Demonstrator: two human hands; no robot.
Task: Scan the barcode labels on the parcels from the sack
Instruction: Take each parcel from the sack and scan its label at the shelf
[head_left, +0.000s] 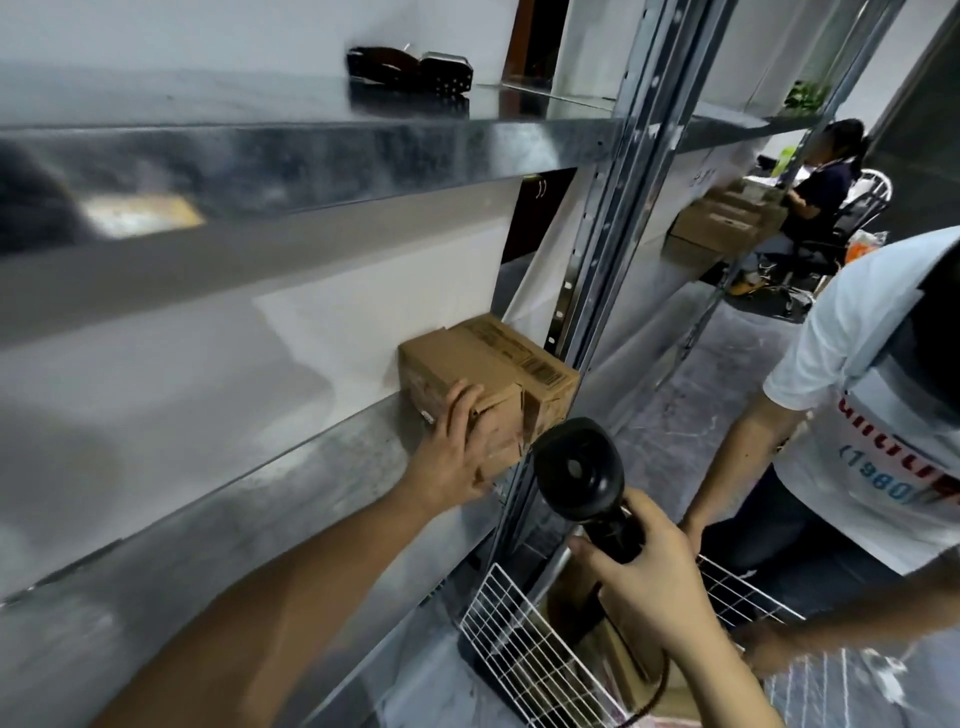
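Cardboard parcel (483, 384) sitting on the metal shelf (291, 499), tight up vs the steel upright (597, 270) on its right. Barcode label (543, 371) showing on top near the right edge; bars visible, digits too small to read. Faint print on the front face, unreadable.

Left hand (454, 452) flat on the parcel's front-left corner, fingers straight & pressed against the cardboard, not wrapped round it. Palm side hidden; forearm running off the bottom-left edge.

Right hand (649, 582) wrapped round the handle of a black scanner (576, 467), fingers & thumb curled tight. Scanner head just below & in front of the parcel's lower right corner, apart from it. Scan window not clearly visible from here. Cable dropping from the handle, cut off at the bottom edge.

White wire basket (519, 649) below the hands, brown stuff inside, partly hidden by the right wrist — can't tell what.

Second person in a white t-shirt (857, 405) at right, cropped by the frame edge, hand on the basket rim blurred. Seated person (821, 197) further back beside stacked boxes (722, 228), seen through the rack. Dark object (410, 70) on the top shelf, blurred, can't identify.
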